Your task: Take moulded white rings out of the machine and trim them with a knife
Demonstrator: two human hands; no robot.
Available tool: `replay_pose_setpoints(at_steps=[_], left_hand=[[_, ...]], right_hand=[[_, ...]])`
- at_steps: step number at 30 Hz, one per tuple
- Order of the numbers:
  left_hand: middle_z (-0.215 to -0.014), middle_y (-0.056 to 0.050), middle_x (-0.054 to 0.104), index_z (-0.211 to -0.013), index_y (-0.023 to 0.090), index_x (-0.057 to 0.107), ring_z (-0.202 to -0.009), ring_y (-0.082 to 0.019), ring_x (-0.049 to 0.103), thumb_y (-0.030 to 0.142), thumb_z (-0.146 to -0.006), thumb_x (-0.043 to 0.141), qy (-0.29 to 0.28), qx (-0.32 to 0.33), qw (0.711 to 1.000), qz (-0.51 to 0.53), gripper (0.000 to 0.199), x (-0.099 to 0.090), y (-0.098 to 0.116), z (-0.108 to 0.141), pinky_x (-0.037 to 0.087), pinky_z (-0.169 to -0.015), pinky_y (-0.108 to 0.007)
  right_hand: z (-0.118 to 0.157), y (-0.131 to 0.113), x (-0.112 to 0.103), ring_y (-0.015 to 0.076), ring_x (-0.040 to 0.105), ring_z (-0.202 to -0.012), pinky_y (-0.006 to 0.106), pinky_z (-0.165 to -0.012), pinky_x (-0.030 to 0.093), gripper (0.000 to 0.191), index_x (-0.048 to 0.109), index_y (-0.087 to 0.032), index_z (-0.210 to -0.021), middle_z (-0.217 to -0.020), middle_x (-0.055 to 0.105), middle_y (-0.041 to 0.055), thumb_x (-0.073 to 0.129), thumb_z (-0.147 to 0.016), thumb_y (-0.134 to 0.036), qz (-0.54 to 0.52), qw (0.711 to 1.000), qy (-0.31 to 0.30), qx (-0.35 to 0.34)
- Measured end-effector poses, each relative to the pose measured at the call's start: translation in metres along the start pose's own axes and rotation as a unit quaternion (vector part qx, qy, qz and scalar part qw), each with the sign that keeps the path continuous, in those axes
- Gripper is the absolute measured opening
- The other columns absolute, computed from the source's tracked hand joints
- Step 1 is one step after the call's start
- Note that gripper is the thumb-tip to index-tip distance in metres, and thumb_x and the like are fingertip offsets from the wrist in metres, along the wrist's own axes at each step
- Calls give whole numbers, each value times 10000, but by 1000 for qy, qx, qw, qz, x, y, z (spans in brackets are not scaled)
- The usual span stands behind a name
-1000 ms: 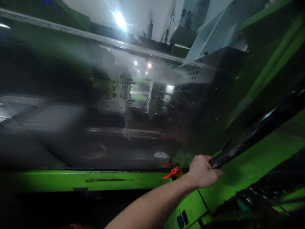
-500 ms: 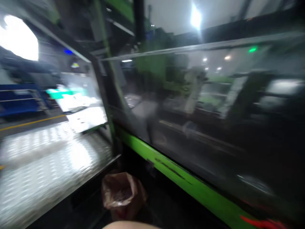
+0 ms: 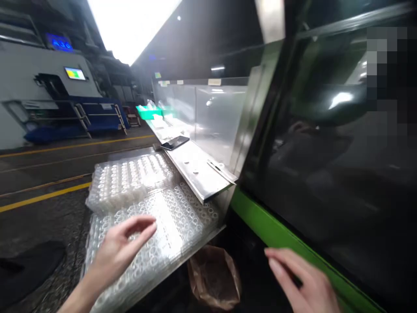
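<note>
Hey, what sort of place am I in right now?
Probably a plastics factory floor, likely injection moulding: there's a green-framed machine with a dark glass door, stacks of clear moulded plastic trays beside a steel shelf, and yellow-lined floor.

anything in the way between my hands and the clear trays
Nothing visible blocks the left hand, right over the clear plastic tray. Between the right hand and that tray sits a brown bag, low, below the steel edge.
</note>
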State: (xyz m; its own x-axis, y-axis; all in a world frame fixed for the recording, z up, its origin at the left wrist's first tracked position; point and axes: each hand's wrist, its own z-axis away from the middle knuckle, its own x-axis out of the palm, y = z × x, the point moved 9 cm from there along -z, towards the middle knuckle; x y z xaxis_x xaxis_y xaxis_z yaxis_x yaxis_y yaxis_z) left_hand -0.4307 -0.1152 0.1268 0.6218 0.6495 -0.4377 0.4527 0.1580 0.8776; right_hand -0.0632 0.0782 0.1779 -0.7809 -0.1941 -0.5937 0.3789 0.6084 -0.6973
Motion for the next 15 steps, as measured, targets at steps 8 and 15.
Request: replay_pose_setpoints(at_steps=[8, 15], left_hand=[[-1131, -115, 618, -1303, 131, 630, -1026, -278, 603, 481, -901, 683, -106, 273, 953, -75, 535, 39, 77, -225, 504, -907, -457], [-1163, -109, 591, -1336, 185, 637, -1116, -312, 557, 513, -973, 596, -213, 314, 913, -151, 491, 64, 70, -244, 453, -969, -498]], right_hand=[[-181, -71, 107, 227, 698, -863, 371, -694, 506, 316, 681, -222, -1093, -1028, 691, 38, 378, -1061, -307, 443, 889, -115, -2], [-189, -58, 122, 211, 682, -879, 359, -691, 471, 353, 662, -238, -1216, -1054, 652, 20, 354, -1077, -337, 490, 859, -141, 56]])
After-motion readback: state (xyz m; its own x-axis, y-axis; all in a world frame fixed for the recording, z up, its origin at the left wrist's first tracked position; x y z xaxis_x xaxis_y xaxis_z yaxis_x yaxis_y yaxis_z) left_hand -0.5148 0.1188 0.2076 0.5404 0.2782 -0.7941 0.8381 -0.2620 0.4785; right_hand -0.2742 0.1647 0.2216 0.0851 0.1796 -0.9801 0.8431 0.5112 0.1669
